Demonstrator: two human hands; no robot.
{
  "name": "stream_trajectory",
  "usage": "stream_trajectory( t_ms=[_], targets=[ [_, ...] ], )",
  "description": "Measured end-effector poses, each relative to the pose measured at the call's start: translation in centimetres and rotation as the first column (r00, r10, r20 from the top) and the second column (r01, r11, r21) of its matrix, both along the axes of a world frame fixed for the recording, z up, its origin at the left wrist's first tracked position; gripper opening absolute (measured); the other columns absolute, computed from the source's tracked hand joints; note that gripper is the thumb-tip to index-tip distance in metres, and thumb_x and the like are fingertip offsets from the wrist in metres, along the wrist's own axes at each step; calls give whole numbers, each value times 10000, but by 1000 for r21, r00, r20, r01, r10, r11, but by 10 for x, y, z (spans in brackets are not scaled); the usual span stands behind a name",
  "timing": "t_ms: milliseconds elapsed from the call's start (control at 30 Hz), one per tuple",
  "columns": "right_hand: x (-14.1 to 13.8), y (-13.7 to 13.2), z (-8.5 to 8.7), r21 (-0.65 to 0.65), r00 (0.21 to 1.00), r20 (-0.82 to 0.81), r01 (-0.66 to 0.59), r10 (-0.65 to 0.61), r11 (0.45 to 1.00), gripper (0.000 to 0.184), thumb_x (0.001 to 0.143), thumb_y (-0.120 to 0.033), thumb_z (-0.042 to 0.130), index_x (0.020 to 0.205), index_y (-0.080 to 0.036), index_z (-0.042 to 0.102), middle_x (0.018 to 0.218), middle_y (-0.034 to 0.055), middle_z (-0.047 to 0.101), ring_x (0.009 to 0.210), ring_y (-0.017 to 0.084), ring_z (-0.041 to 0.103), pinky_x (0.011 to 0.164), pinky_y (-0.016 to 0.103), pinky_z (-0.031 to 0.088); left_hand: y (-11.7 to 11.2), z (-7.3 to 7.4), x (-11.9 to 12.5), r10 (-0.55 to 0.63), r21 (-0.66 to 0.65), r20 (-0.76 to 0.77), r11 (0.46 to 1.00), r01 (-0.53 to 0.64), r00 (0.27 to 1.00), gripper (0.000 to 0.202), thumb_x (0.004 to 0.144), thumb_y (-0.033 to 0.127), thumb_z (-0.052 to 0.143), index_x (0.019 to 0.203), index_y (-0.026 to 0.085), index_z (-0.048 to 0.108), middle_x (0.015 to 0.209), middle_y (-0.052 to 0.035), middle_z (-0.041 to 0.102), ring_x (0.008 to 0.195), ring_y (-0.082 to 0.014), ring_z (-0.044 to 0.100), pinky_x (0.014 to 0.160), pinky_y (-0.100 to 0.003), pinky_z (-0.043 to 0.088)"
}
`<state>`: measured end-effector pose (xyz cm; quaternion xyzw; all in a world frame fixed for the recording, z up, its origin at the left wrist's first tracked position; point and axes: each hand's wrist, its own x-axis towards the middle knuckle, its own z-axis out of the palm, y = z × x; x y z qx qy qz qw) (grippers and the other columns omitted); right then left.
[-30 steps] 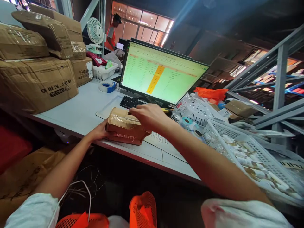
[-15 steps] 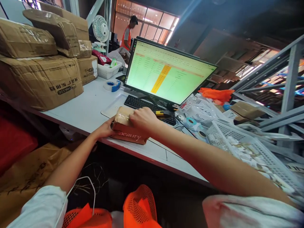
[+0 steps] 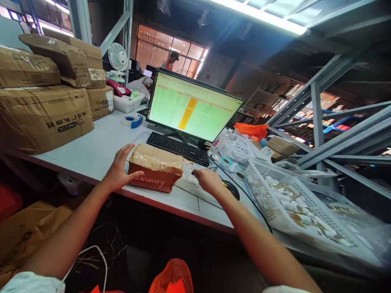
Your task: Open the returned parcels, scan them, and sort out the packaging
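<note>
Parcel (image 3: 155, 167), wrapped in brown tape and printed with the word "beauty" on its near face, lies flat on the bench (image 3: 91, 142) close to the near edge; its long axis runs roughly from 9 o'clock to 3 o'clock across the person, about parallel with that edge. The left hand (image 3: 120, 171) sits at the parcel's 9 o'clock end, open with fingers spread and the thumb touching or just beside the lower corner; it cups the end rather than gripping it, and whether it presses cannot be told. The right hand (image 3: 209, 181) lies at the parcel's 3 o'clock side, palm down on the bench with fingers loosely curved and nothing in it; a clear gap separates it from the parcel, so the left hand is the nearer of the two. A dark mouse (image 3: 231, 189) sits just beside the right hand at its 3 o'clock. At the parcel's 12 o'clock lies a black keyboard (image 3: 179, 147), and behind that a monitor (image 3: 192, 108) showing a green sheet. A white basket (image 3: 305, 185) of small items stands well to 3 o'clock; brown cartons (image 3: 42, 114) are stacked at 10 o'clock; a roll of tape (image 3: 132, 121) lies near 11 o'clock.
</note>
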<state>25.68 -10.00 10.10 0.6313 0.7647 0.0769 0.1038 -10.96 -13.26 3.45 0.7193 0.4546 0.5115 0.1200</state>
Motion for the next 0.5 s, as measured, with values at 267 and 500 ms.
stream_trajectory(
  t_ms=[267, 500],
  targets=[
    [-3, 24, -59, 13, 939, -342, -27, 29, 1000, 351, 1019, -258, 466, 1203, -141, 740, 1175, 172, 706, 1076, 266, 669, 915, 340, 488, -7, 20, 71, 191, 283, -437, 957, -67, 879, 395, 940, 336, 676, 1308, 200, 625, 1269, -114, 684, 1168, -314, 591, 1026, -469, 364],
    [-54, 44, 8, 293, 530, -761, -235, 375, 927, 322, 990, -303, 582, 1247, -158, 712, 1220, 117, 682, 1107, 199, 643, 960, 317, 500, 4, 6, 74, 259, 314, -355, 938, -146, 898, 225, 931, 234, 670, 1154, 237, 702, 1099, -57, 752, 1045, -271, 637, 947, -442, 345]
  ],
)
